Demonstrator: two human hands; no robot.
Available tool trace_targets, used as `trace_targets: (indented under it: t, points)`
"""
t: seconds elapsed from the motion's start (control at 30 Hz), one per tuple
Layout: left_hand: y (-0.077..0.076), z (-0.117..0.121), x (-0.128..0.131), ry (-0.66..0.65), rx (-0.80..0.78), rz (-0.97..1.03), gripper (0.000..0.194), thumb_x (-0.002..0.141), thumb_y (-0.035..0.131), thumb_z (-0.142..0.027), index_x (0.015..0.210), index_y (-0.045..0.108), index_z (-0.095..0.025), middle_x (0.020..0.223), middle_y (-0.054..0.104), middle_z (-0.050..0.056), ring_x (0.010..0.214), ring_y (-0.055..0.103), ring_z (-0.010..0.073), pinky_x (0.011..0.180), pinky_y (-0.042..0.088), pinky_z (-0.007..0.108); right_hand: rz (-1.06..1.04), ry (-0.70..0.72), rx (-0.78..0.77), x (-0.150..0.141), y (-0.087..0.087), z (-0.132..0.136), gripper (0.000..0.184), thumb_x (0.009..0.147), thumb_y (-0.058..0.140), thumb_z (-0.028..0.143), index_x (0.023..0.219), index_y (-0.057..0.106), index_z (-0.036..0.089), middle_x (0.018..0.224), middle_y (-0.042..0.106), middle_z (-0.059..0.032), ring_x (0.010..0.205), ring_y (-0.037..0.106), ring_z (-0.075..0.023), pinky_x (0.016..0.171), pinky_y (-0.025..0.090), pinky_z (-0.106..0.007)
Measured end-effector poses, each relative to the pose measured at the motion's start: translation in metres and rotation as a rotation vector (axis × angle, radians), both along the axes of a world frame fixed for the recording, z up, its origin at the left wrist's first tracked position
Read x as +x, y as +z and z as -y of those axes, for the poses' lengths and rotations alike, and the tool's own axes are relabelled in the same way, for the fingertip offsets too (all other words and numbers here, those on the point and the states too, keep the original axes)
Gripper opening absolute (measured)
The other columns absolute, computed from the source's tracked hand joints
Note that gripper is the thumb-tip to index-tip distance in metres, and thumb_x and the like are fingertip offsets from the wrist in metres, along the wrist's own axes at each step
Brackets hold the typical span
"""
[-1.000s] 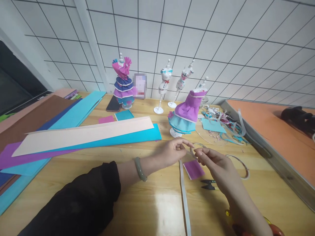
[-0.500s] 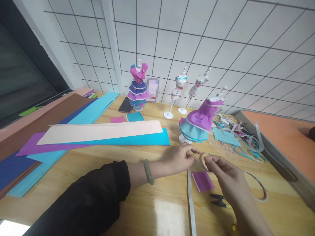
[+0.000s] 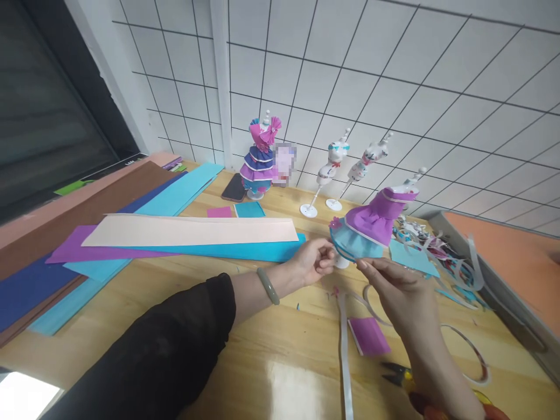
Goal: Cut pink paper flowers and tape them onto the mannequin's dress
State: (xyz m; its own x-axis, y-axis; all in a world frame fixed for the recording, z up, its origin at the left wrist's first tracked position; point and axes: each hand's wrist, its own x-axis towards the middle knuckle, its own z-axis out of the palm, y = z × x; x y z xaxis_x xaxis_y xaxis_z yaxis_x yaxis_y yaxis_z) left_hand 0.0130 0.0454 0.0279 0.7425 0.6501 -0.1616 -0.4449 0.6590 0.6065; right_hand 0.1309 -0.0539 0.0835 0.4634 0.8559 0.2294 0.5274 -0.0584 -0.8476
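Observation:
A small mannequin wears a dress (image 3: 371, 216) with a purple ruffled top and a light-blue skirt edged in darker blue trim. My right hand (image 3: 405, 291) pinches the trim at the skirt's lower front, thumb and forefinger together. At the hem's left side is my left hand (image 3: 312, 261), its fingers curled closed; what lies between the fingertips is hidden. Below the hands, a white ribbon strip (image 3: 345, 350) runs toward me beside a folded purple paper square (image 3: 370, 336). A roll of narrow tape (image 3: 371, 306) lies partly behind my right hand.
Snips (image 3: 398, 373) lie under my right wrist. Long paper sheets (image 3: 192, 228) cover the left. Behind stand a layered-dress mannequin (image 3: 258, 157), two bare mannequins and a phone (image 3: 234, 188). Ribbon scraps (image 3: 459, 265) lie near an orange tray (image 3: 507, 245) at right.
My right hand has let go of the tape roll and moved up to the skirt hem. My left hand has drawn up beside the hem, its fingers more curled. The view has shifted.

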Motion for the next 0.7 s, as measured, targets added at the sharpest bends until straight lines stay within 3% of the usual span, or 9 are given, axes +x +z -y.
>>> trace_targets:
  t: [0.2,0.4,0.7]
  points:
    - [0.006,-0.001,-0.004,-0.196,-0.067,0.111,0.024,0.077,0.046,-0.019,0.054,0.042,-0.014,0.048,0.039,-0.004,0.036,0.027,0.0026,0.036,0.021,0.019,0.026,-0.012,0.012,-0.005,-0.004,-0.015,0.025,0.066,0.068,0.042,0.072,0.073,0.019,0.076,0.071,-0.0057,0.069,0.061,-0.0192,0.063,0.049,-0.029]
    - [-0.001,-0.004,0.0,-0.17,-0.076,0.136,0.023,0.076,0.047,-0.019,0.054,0.045,-0.013,0.046,0.039,-0.005,0.034,0.026,0.0025,0.035,0.018,0.019,0.037,-0.042,-0.039,-0.009,-0.01,-0.019,0.034,0.07,0.066,0.047,0.084,0.073,0.018,0.064,0.063,-0.0028,0.051,0.044,-0.0116,0.049,0.038,-0.025]
    - [-0.003,-0.004,0.001,-0.203,-0.061,0.15,0.027,0.077,0.05,-0.022,0.053,0.042,-0.014,0.044,0.034,-0.006,0.034,0.026,0.002,0.036,0.021,0.017,-0.019,0.0,-0.076,-0.009,-0.013,-0.023,0.036,0.073,0.063,0.05,0.084,0.069,0.016,0.059,0.053,0.0007,0.05,0.041,-0.0092,0.045,0.032,-0.022]
